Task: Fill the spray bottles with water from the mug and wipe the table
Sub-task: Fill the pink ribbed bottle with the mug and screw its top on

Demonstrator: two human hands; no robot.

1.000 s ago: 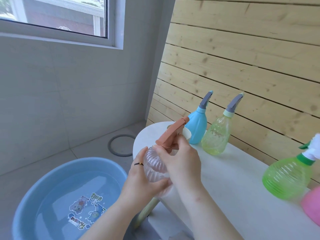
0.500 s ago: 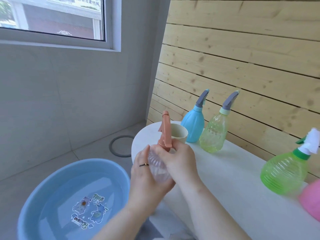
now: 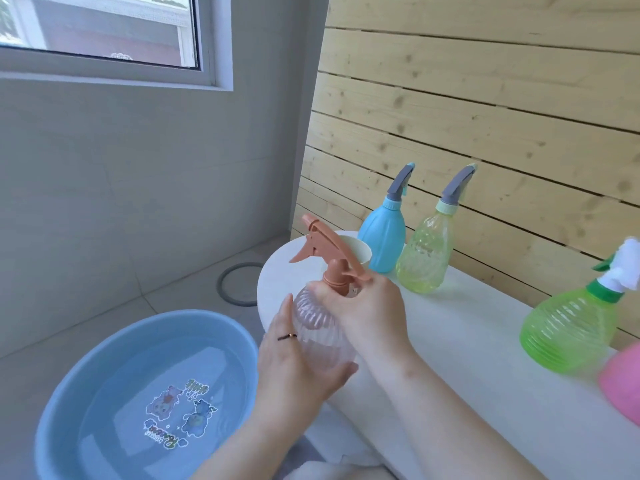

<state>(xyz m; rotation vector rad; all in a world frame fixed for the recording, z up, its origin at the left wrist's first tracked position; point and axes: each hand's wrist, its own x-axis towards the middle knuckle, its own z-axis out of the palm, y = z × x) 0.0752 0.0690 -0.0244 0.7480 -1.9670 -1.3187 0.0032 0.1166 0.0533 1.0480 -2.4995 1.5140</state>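
Observation:
A clear ribbed spray bottle (image 3: 317, 323) with an orange trigger head (image 3: 327, 249) is held upright over the near left end of the white table (image 3: 460, 341). My left hand (image 3: 294, 365) cups the bottle's body from below and the left. My right hand (image 3: 367, 306) grips the bottle's neck just under the orange head. Behind the head stands a cream mug (image 3: 360, 252), mostly hidden. Against the wooden wall stand a blue spray bottle (image 3: 384, 237) and a pale yellow-green spray bottle (image 3: 424, 258).
A bright green spray bottle (image 3: 571, 327) and a pink bottle (image 3: 623, 379) stand at the table's right. A blue basin (image 3: 55, 410) with water sits on the floor at lower left. A grey ring (image 3: 239, 284) lies on the tiles beyond.
The orange trigger head has turned on the bottle, from pointing right to pointing left. Both hands stay on the bottle in nearly the same place.

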